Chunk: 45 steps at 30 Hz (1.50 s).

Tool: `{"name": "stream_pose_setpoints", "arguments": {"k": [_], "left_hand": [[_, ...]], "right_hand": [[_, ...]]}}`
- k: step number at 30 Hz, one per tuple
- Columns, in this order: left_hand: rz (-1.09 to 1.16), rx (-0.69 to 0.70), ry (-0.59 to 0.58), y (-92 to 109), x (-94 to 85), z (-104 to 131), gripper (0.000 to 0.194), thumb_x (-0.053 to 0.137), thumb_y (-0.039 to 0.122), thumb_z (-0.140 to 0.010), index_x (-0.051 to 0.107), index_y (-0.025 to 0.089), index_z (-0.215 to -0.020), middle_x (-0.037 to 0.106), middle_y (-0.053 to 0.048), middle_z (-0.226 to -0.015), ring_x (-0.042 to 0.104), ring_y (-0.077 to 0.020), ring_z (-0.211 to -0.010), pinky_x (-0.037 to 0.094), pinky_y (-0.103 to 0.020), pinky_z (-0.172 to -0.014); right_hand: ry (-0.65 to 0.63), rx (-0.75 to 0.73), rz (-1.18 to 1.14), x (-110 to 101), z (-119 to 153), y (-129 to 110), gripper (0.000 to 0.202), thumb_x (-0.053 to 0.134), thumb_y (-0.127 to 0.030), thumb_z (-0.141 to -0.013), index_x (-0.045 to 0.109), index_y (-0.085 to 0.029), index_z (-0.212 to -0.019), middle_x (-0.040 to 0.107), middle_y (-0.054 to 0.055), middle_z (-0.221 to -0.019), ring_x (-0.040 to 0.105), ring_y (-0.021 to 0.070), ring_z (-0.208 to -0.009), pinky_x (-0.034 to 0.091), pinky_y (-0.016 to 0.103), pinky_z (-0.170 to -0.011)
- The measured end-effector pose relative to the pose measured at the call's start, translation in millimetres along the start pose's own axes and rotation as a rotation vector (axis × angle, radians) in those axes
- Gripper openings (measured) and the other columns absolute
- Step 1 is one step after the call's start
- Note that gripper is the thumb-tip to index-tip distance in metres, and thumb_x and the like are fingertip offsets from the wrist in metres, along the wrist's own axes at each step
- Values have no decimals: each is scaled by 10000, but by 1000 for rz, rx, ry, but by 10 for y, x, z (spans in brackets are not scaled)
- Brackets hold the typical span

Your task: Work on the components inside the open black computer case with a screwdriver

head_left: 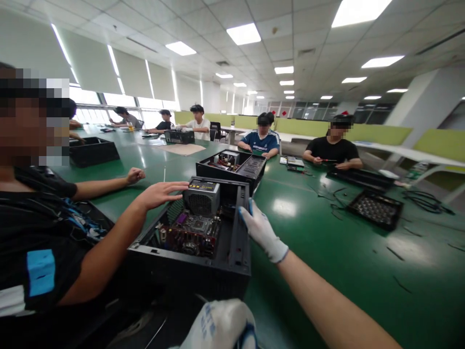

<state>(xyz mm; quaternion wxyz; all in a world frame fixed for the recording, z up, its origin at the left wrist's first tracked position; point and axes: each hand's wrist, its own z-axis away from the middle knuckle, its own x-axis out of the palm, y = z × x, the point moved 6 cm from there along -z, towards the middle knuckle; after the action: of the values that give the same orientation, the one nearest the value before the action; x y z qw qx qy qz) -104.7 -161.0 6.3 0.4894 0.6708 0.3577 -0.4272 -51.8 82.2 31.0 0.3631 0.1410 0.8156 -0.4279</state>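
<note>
We look down at an open black desktop computer case in the centre of the frame, lying on a long green table. Inside it we see a motherboard and, towards the case's far end, a boxy power supply unit with a fan grille.

Our right hand, in a white glove with blue fingertips, reaches in from the lower right, its fingers extended against the case's right edge. Our left hand, also gloved, is curled at the bottom centre, cut off by the frame; we cannot tell whether it grips anything.

At the left of the frame sits a co-worker in a black shirt. The co-worker's nearer hand is bare and spread, fingertips at the power supply's upper left corner; we cannot tell if they touch it. The farther hand is loosely closed near the table.

Just beyond our case, a second open computer case lies in the middle of the frame. At right, we find a shallow black tray-like part and coiled black cables.
</note>
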Motion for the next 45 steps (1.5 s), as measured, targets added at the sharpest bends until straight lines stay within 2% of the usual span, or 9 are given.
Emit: {"name": "stream_pose_setpoints", "arguments": {"k": [3, 6, 9, 12, 15, 18, 24, 33, 45], "left_hand": [[-9, -63, 22, -272, 284, -156, 319, 643, 266, -938, 718, 451, -1187, 729, -27, -1226, 709, -262, -1111, 651, -393, -851], [-9, -149, 52, -565, 541, -373, 322, 531, 256, -968, 687, 322, -1242, 739, -113, -1214, 717, -285, -1136, 619, -426, -995], [58, -223, 141, -841, 725, -534, 250, 454, 314, -1019, 651, 264, -1164, 744, -130, -1122, 731, -260, -1064, 609, -392, -984], [162, -206, 362, -985, 781, -577, 217, 433, 339, -1034, 621, 256, -1105, 736, -101, -997, 735, -239, -933, 615, -376, -885], [206, -173, 566, -984, 762, -538, 192, 440, 326, -1042, 607, 241, -1084, 716, -67, -926, 721, -222, -839, 601, -364, -793], [204, -148, 621, -914, 738, -529, 153, 459, 292, -1034, 599, 233, -1015, 675, -27, -822, 689, -194, -723, 564, -325, -688], [136, -142, 688, -901, 728, -512, 137, 517, 272, -995, 620, 236, -1079, 718, -40, -884, 728, -203, -777, 569, -307, -705], [95, -95, 727, -894, 720, -516, 162, 498, 283, -994, 647, 228, -1026, 693, -50, -801, 708, -185, -701, 557, -266, -647], [137, -142, 634, -917, 758, -558, 82, 520, 242, -970, 600, 232, -978, 664, -20, -769, 684, -186, -670, 511, -295, -625]], "right_hand": [[-67, -25, 50, 425, -417, -224, 699, 347, -542, -1045, 393, -144, -1617, 581, 183, -1523, 528, 330, -1436, 434, 495, -1169], [-151, -91, 118, 724, -694, -432, 703, 286, -536, -1065, 420, -95, -1596, 579, 183, -1526, 547, 294, -1420, 427, 426, -1165], [-208, -178, 213, 840, -895, -545, 711, 272, -563, -1069, 472, -88, -1559, 540, 169, -1568, 506, 261, -1449, 384, 371, -1187], [-195, -213, 360, 757, -1159, -465, 758, 435, -622, -1014, 458, -100, -1564, 451, 188, -1630, 393, 307, -1514, 305, 412, -1233], [-149, -158, 534, 560, -1524, -206, 729, 586, -542, -972, 477, -85, -1530, 446, 246, -1603, 348, 378, -1514, 281, 516, -1234], [-129, -67, 685, 385, -1883, 108, 566, 625, -474, -990, 555, -151, -1448, 534, 194, -1513, 490, 358, -1398, 399, 583, -1149], [-191, 19, 848, 338, -2273, 490, 421, 660, -409, -997, 613, -194, -1356, 627, 110, -1366, 655, 255, -1150, 575, 486, -959], [-202, -39, 930, 386, -2394, 509, 424, 663, -407, -995, 611, -193, -1358, 622, 111, -1374, 652, 259, -1160, 572, 491, -965], [-207, -42, 910, 450, -2478, 460, 426, 659, -411, -997, 610, -197, -1362, 619, 113, -1382, 648, 261, -1168, 568, 495, -973]]}}
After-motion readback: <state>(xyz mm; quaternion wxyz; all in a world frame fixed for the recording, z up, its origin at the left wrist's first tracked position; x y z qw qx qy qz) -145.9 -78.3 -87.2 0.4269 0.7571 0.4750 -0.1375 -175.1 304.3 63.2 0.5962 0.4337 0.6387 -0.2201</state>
